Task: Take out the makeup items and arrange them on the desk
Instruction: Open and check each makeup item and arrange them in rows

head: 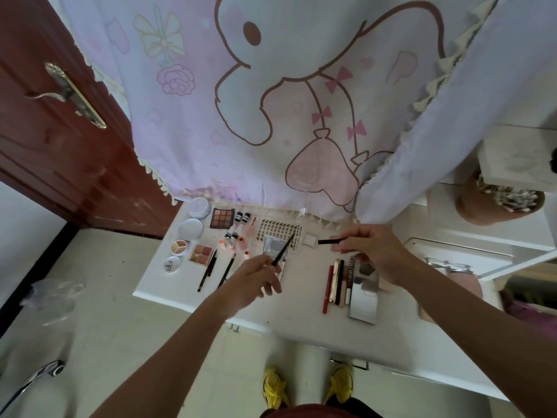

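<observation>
My left hand (256, 277) pinches a thin black pencil (283, 249) that slants up to the right over a silver compact (273, 247). My right hand (369, 247) holds a short black cap (330, 241) pointing left, above the white desk (304, 306). Laid out at left are round white compacts (194, 218), a brown eyeshadow palette (222, 218), a smaller palette (201, 254), small bottles (238, 233) and two black pencils (215, 270). A lash tray (278, 230) lies behind the silver compact.
Several lip pencils and tubes (337, 280) and a mirrored case (363, 300) lie under my right wrist. A cartoon curtain (271, 101) hangs behind the desk. A brown door (60, 116) stands left. A pot of cotton swabs (500, 203) sits at right.
</observation>
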`<state>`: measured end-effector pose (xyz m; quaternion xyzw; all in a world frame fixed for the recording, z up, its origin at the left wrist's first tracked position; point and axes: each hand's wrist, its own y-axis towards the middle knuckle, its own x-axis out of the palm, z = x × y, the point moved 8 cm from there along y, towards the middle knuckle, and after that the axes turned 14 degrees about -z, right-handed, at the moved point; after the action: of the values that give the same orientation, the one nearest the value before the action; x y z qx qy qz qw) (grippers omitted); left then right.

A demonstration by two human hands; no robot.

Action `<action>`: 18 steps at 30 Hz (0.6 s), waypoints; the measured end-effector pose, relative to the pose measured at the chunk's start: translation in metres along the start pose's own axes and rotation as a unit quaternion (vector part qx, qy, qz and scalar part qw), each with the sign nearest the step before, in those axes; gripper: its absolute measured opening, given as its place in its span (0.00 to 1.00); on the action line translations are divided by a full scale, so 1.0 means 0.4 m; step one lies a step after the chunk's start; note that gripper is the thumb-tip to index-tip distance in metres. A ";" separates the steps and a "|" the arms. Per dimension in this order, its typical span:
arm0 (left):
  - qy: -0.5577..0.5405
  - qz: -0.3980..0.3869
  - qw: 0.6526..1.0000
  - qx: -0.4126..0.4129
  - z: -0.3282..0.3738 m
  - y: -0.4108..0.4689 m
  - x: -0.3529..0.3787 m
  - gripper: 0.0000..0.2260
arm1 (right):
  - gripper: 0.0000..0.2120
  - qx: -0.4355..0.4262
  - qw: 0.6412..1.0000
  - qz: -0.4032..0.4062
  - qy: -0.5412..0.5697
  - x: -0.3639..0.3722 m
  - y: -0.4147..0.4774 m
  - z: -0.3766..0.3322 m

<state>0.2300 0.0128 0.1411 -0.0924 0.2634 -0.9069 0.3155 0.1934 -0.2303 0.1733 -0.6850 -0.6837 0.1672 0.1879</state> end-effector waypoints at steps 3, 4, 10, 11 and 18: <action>-0.013 0.052 0.998 -0.023 -0.067 0.020 0.035 0.07 | 0.05 0.038 0.999 -0.002 0.027 0.000 0.004 0.065; -0.010 0.076 0.997 -0.033 -0.096 0.031 0.040 0.07 | 0.04 0.048 0.998 0.002 0.029 -0.005 0.005 0.084; 0.131 0.204 0.965 -0.103 -0.218 0.088 0.064 0.08 | 0.05 0.083 0.996 0.033 0.015 -0.024 0.027 0.186; 0.150 0.211 0.959 -0.113 -0.229 0.099 0.067 0.08 | 0.06 0.093 0.995 0.037 0.010 -0.025 0.032 0.206; 0.184 0.261 0.931 -0.175 -0.313 0.168 0.063 0.06 | 0.07 0.170 0.985 0.003 -0.008 -0.006 0.074 0.318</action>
<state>0.2035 0.0054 -0.0006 0.0943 0.4866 -0.7331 0.4658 0.1574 -0.2287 0.0477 -0.6439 -0.6446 0.2869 0.2960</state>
